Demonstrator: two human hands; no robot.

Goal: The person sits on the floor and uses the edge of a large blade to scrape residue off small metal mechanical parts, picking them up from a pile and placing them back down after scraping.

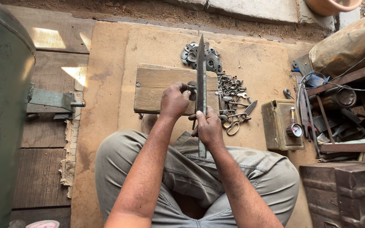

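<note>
Metal file (pixel 201 76) gripped by right fingers (pixel 201 122) (upright)

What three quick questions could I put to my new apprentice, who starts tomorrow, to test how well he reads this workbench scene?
1. True or false: both hands grip the long metal file.
2. On what does the left hand rest? A) wooden block B) metal box C) green drum
3. What round item lies on the metal box?

Key:
1. False; only the right hand grips it.
2. A, the wooden block.
3. A pressure gauge.
</note>
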